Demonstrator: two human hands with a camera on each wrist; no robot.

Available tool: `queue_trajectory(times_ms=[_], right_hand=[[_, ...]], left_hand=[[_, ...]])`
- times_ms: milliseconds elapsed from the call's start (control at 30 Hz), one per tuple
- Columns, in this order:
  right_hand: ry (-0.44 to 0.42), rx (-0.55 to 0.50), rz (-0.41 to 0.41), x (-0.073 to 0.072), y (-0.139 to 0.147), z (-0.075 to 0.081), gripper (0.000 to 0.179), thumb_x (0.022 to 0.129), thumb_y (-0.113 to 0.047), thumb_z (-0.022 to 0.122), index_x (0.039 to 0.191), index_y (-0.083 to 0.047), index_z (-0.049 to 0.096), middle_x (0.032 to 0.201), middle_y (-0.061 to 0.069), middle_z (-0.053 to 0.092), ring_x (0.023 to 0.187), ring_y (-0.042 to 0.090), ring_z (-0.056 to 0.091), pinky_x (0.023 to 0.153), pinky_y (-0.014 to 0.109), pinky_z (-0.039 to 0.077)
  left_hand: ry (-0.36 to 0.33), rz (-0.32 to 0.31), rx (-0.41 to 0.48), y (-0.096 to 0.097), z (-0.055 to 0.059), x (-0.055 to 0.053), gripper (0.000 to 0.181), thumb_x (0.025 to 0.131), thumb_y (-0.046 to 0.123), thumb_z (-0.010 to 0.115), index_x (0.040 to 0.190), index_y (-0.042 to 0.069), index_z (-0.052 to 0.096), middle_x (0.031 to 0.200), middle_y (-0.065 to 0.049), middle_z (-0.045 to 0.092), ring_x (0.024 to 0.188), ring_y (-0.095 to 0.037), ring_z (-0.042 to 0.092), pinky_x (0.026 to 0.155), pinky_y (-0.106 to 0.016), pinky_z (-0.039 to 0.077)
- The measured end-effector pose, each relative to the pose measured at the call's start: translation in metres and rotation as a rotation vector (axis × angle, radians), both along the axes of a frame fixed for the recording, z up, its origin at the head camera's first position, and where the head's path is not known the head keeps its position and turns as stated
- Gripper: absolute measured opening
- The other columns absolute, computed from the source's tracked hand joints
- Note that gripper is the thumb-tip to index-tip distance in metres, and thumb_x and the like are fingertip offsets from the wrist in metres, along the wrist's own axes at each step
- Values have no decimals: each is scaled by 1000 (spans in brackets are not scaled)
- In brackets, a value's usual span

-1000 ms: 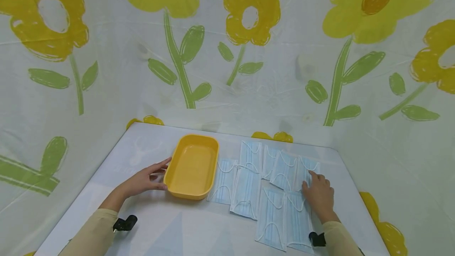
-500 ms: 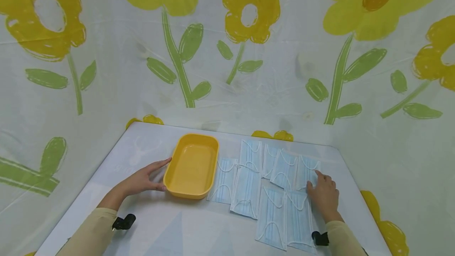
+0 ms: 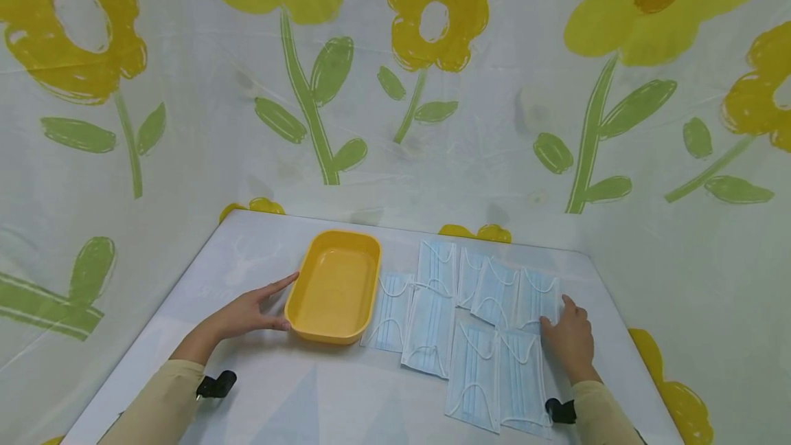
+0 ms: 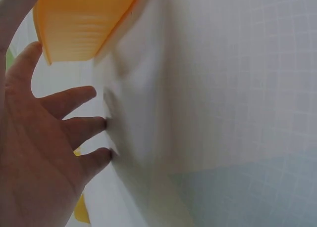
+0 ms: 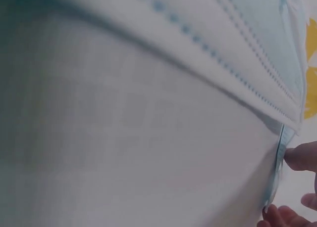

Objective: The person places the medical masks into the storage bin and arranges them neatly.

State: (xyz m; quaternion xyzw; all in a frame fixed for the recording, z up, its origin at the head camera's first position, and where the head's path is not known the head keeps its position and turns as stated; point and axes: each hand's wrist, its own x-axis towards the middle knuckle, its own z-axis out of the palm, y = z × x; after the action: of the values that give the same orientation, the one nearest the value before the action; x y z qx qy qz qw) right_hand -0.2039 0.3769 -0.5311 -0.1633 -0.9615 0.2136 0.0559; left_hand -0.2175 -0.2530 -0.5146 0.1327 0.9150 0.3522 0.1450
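Note:
The yellow plastic tray [image 3: 334, 294] stands at the left of several light-blue face masks [image 3: 429, 328] laid flat on the table. My left hand [image 3: 247, 309] is at the tray's left side, fingers spread; in the left wrist view the hand [image 4: 47, 138] has a fingertip at the tray's rim [image 4: 43, 51]. My right hand [image 3: 570, 338] lies at the right edge of the rightmost upper mask [image 3: 536, 297]. In the right wrist view, thumb and fingertips of the hand [image 5: 302, 158] touch or nearly touch a mask's edge [image 5: 280, 153], with no grip visible.
The white table [image 3: 259, 390] ends at a back edge in front of a flower-patterned cloth [image 3: 469, 156]. Two lower masks [image 3: 472, 383] lie near the front right. A small black wrist camera [image 3: 216, 384] sits on each sleeve.
My right hand has slid right, from over the rightmost upper mask to its edge. The left hand stays by the tray, and the masks keep their places. The head view has tilted slightly.

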Motion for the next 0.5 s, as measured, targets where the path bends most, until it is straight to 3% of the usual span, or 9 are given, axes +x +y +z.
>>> queue_trajectory(times_ms=[200, 500], right_hand=[[-7, -62, -4, -5, 2, -1, 74, 93, -13, 64, 150, 14, 25, 134, 47, 37, 120, 63, 45, 99, 71, 42], [31, -98, 7, -10, 3, -1, 71, 93, -10, 63, 148, 18, 27, 116, 37, 56, 101, 50, 57, 87, 62, 49]], left_hand=[[-4, -6, -9, 0, 0, -1, 106, 77, 53, 84, 163, 30, 26, 165, -19, 28, 146, -54, 25, 107, -78, 29], [7, -14, -5, -1, -1, -1, 105, 78, 52, 84, 163, 30, 25, 164, -19, 29, 146, -54, 25, 108, -77, 29]])
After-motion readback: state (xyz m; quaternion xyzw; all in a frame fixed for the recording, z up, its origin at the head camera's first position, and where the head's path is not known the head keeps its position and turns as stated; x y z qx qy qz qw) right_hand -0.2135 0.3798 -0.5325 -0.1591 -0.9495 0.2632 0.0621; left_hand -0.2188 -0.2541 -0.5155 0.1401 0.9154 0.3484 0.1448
